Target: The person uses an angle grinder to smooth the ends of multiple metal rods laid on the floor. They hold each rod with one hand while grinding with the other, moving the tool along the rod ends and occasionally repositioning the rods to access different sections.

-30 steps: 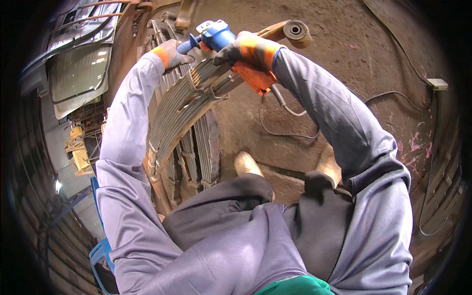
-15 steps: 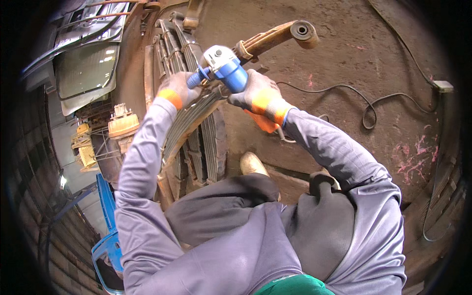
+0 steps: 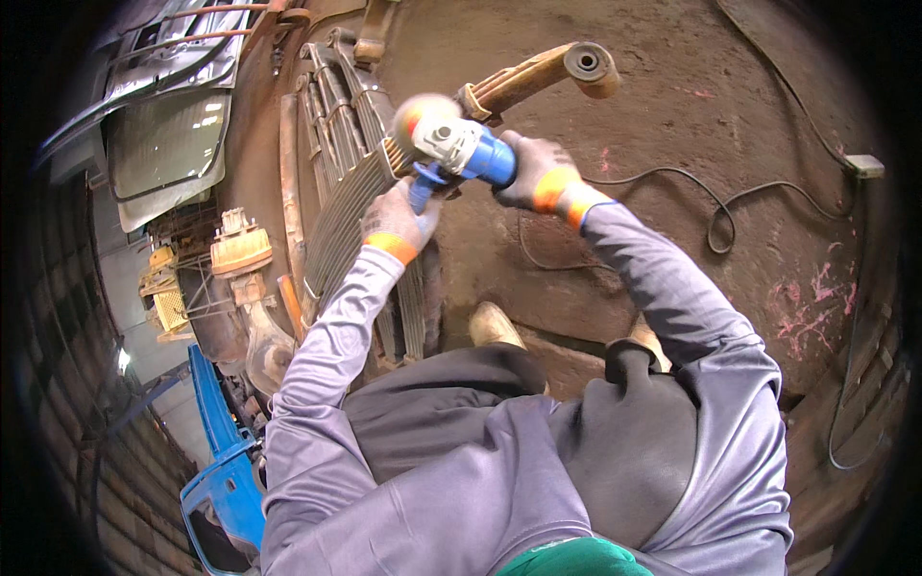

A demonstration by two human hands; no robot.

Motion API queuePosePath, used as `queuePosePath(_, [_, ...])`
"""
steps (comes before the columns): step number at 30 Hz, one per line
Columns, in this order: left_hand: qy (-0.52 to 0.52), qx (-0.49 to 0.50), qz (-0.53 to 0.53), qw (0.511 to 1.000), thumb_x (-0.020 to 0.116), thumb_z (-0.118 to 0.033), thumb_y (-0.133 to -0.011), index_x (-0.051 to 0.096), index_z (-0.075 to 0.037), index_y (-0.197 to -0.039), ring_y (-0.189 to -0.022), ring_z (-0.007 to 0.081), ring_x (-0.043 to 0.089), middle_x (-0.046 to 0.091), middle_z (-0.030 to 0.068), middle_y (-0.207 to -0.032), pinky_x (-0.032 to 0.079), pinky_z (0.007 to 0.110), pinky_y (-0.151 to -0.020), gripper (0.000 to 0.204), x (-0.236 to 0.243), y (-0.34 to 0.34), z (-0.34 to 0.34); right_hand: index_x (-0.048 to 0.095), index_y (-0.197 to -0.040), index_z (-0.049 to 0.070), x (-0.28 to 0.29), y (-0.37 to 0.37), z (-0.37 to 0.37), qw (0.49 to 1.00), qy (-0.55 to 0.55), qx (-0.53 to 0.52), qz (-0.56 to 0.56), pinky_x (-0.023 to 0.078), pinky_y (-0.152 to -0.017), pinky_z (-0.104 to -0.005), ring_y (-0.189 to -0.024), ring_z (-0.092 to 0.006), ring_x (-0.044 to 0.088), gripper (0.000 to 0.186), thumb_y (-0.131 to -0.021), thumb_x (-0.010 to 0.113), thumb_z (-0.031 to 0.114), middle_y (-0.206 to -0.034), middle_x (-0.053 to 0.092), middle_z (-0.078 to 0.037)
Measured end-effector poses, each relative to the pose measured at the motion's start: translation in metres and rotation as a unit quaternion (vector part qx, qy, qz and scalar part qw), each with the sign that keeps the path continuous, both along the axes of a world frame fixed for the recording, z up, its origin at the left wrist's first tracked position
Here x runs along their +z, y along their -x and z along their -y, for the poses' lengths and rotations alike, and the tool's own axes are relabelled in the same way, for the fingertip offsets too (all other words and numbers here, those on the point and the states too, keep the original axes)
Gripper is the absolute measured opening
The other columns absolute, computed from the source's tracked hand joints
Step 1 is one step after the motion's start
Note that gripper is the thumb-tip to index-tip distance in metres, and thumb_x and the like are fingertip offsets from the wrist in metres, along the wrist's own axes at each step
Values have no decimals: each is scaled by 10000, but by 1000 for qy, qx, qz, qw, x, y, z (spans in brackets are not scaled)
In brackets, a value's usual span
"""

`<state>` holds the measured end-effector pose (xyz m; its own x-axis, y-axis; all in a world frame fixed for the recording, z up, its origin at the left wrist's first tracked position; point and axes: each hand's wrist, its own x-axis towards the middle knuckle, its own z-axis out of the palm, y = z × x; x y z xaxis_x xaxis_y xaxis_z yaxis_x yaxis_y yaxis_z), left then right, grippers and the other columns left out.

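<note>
My left hand (image 3: 392,219), in a grey and orange glove, is closed round the side handle of a blue angle grinder (image 3: 490,158). My right gloved hand (image 3: 540,178) grips the grinder's body. The grinder's blurred disc (image 3: 415,117) is tilted above a curved stack of leaf springs (image 3: 341,240); whether it touches the metal I cannot tell. A rusty spring end with a round eye (image 3: 576,65) sticks out beyond the disc, toward the upper right. More banded spring packs (image 3: 331,110) lie behind, and my hands hide part of the stack.
A black cable (image 3: 691,178) snakes over the dirty floor (image 3: 701,106) to a small box (image 3: 861,166). My boots (image 3: 495,324) are below the springs. Left are a rusty axle hub (image 3: 240,252), a long pipe (image 3: 290,182), glass panels (image 3: 163,144) and a blue cab panel (image 3: 216,499).
Both hands have moved down with the grinder, the left one also rightward. The grinder has turned, and its blurred disc now shows at the top, over the springs.
</note>
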<state>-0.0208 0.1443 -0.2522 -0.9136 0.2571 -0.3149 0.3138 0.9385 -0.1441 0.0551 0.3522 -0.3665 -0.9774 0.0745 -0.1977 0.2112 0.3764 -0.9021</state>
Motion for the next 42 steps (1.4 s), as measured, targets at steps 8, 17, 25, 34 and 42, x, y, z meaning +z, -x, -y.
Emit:
queuePosePath(8, [-110, 16, 20, 994, 729, -389, -850, 676, -137, -1303, -1014, 411, 714, 744, 232, -1049, 559, 499, -921, 521, -14, -6, -18, 663, -1208, 149, -4, 17, -30, 994, -78, -9, -81, 568, -875, -483, -1023, -382, 719, 597, -656, 827, 308, -1054, 752, -177])
queuePosePath(17, [-274, 49, 42, 959, 806, -325, -815, 726, -64, -1142, -942, 378, 735, 756, 215, -984, 565, 447, -855, 426, -56, 23, 39, 702, -1197, 127, 71, 48, -10, 967, -238, 86, -31, 557, -938, -428, -1062, -329, 723, 574, -672, 814, 332, -1098, 757, -163])
queuePosePath(25, [-314, 138, 132, 930, 811, -337, -858, 750, -51, -1091, -802, 214, 711, 763, 142, -904, 560, 373, -780, 374, -48, 48, 49, 762, -1136, 96, 122, 114, 9, 931, -299, 172, 118, 571, -858, -407, -934, -301, 749, 548, -641, 822, 324, -1024, 767, -154])
queuePosePath(34, [-361, 223, 142, 894, 880, -258, -820, 708, 6, -1142, -957, 180, 707, 760, 113, -1071, 560, 344, -865, 450, -91, 62, 76, 774, -1090, 72, 146, 144, 44, 903, -329, 230, 151, 573, -807, -382, -845, -274, 741, 520, -606, 833, 253, -938, 768, -135])
queuePosePath(42, [-383, 200, 142, 891, 849, -344, -829, 674, 22, -1171, -982, 299, 734, 753, 187, -1060, 563, 407, -896, 530, -64, 53, 74, 782, -1105, 104, 157, 148, 53, 889, -367, 235, 139, 583, -776, -370, -818, -251, 752, 497, -647, 851, 283, -914, 776, -108])
